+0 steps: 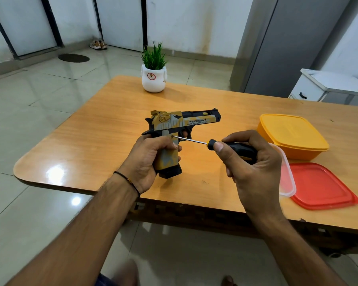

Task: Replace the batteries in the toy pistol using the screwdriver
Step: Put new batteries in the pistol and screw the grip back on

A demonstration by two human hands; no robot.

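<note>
I could not see the clear tub in full; my right hand covered its near side and most of the screwdriver handle. My left hand hid the pistol grip's rear.

The wooden desk carries a potted plant at twelve o'clock; a yellow container, clear tub and red lid sit at three o'clock.

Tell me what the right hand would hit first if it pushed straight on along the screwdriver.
The right hand would drive the screwdriver into the toy pistol grip, where its tip already appears seated, beside the left hand.
</note>
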